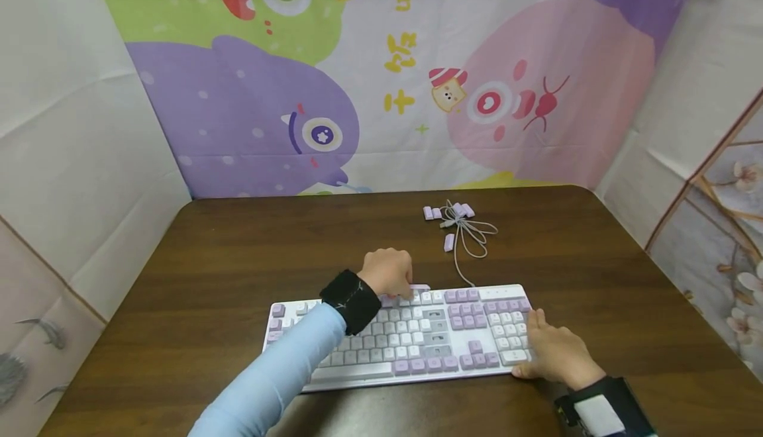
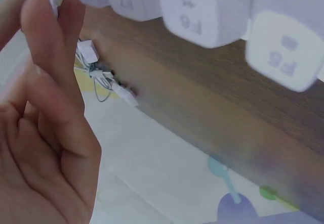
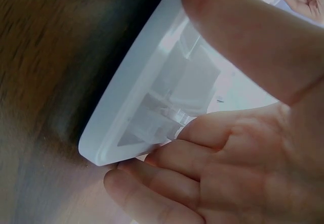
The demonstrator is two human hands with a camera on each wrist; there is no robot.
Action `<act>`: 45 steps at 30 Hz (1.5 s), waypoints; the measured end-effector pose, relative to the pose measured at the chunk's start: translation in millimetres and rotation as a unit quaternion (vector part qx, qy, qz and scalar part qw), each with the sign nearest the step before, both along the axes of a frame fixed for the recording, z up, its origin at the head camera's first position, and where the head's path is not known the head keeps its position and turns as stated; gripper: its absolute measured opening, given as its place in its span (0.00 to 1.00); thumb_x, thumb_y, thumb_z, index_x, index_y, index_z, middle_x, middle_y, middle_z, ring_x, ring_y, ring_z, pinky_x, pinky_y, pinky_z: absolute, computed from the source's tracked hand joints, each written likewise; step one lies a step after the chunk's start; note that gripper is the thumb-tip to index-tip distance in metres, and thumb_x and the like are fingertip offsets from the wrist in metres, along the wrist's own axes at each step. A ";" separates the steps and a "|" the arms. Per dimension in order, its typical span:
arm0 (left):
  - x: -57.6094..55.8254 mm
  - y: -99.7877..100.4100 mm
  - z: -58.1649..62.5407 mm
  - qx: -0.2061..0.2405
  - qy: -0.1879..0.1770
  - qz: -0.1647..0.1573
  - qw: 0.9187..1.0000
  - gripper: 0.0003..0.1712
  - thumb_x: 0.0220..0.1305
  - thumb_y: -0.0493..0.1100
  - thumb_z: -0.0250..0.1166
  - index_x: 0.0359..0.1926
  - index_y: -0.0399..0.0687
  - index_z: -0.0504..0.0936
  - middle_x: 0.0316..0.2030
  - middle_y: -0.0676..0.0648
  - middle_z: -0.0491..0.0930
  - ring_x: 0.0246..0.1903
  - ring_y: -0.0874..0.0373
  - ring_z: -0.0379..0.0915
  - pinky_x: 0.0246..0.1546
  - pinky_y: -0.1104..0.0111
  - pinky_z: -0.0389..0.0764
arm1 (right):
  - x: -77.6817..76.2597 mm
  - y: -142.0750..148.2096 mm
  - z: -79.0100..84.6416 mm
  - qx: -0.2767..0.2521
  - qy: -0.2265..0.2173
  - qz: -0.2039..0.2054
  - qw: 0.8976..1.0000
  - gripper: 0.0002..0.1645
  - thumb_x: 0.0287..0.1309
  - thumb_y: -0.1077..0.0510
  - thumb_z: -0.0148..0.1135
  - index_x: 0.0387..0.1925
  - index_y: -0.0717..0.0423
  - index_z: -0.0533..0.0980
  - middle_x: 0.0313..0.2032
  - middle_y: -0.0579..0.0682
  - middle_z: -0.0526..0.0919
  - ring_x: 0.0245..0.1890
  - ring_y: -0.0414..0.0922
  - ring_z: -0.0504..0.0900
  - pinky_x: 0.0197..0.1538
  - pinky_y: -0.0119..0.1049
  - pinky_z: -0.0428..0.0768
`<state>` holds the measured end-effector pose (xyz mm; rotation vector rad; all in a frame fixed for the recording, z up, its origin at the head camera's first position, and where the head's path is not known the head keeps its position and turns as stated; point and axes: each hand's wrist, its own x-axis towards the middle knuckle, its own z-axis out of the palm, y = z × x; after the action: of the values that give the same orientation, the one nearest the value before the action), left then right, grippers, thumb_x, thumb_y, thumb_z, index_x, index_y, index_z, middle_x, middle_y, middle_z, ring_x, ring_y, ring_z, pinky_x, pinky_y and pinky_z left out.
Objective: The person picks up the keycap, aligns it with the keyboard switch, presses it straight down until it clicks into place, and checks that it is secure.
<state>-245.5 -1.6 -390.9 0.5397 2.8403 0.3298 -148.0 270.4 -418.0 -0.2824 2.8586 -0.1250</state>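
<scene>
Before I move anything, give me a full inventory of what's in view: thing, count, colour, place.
Keyboard: one, white, lavender and grey, on the near part of the table
Loose keycaps: at least five, pale lavender, beyond the keyboard
Cable: one, whitish grey, bundled among the keycaps, running to the keyboard's back edge
Table: one, brown, under everything
Cartoon cloth: one, multicoloured, behind the table
Side hangings: two, mostly white, left and right
Sleeve: one, light blue, left arm
Wristbands: two, black, one per wrist
Left hand: one, bare, at the keyboard's back rows; grip unclear
Right hand: one, bare, at the keyboard's right end
</scene>
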 end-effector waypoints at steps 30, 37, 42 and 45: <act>71.8 20.4 -21.0 -0.055 0.343 -0.075 0.935 0.05 0.46 0.45 0.66 0.25 0.53 0.77 0.18 0.52 0.79 0.16 0.57 0.74 0.11 0.66 0.68 | 7.0 -0.7 0.7 -0.013 0.015 0.006 1.000 0.60 0.37 0.39 0.71 0.57 0.82 0.60 0.56 0.80 0.64 0.46 0.70 0.76 0.46 0.60 0.73; 78.1 22.1 -26.4 -0.052 0.315 -0.138 0.938 0.08 0.46 0.49 0.69 0.28 0.56 0.79 0.20 0.55 0.80 0.19 0.60 0.76 0.12 0.69 0.66 | 15.7 -11.7 5.4 0.000 0.041 -0.003 0.999 0.57 0.39 0.36 0.69 0.57 0.78 0.63 0.55 0.77 0.69 0.44 0.68 0.78 0.41 0.58 0.76; 81.7 25.2 -28.3 -0.044 0.327 -0.161 0.930 0.04 0.48 0.47 0.68 0.27 0.57 0.80 0.20 0.57 0.80 0.20 0.63 0.75 0.12 0.71 0.66 | 27.6 -35.0 8.3 -0.050 0.149 0.064 0.986 0.49 0.43 0.40 0.68 0.56 0.74 0.68 0.58 0.72 0.70 0.55 0.64 0.75 0.48 0.56 0.76; 82.8 26.5 -28.8 -0.045 0.340 -0.175 0.923 0.03 0.48 0.43 0.66 0.26 0.57 0.81 0.21 0.57 0.80 0.20 0.63 0.74 0.13 0.72 0.69 | 31.5 -49.4 7.0 -0.088 0.193 0.129 0.969 0.45 0.45 0.42 0.67 0.56 0.71 0.70 0.58 0.67 0.72 0.58 0.60 0.74 0.53 0.52 0.74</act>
<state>-162.6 24.9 -419.7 1.3432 3.2685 -0.0818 -116.5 221.0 -411.0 -0.7911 3.1598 -0.3022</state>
